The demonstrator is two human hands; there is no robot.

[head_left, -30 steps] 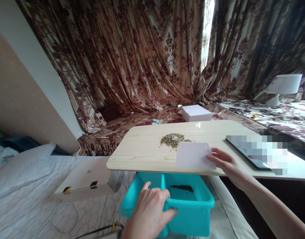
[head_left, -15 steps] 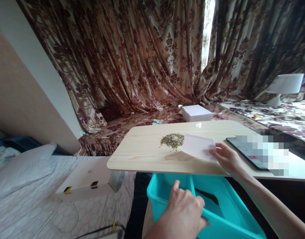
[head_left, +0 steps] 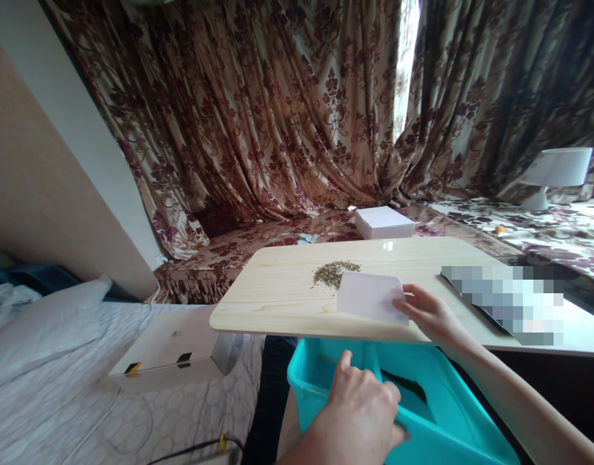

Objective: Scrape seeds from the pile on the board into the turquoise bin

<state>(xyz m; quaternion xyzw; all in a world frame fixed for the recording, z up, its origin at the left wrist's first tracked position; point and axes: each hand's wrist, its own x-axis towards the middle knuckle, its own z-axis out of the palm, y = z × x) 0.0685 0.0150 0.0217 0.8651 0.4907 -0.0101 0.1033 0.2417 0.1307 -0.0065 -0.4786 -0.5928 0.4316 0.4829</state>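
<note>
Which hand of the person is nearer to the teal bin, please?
Left. The left hand is on the bin, gripping its near side. The right hand is apart from it, above the table, holding the card.

Home bedroom: pillow (head_left: pixel 78 316), floral curtains (head_left: pixel 258 110), lamp (head_left: pixel 558 169).
</note>
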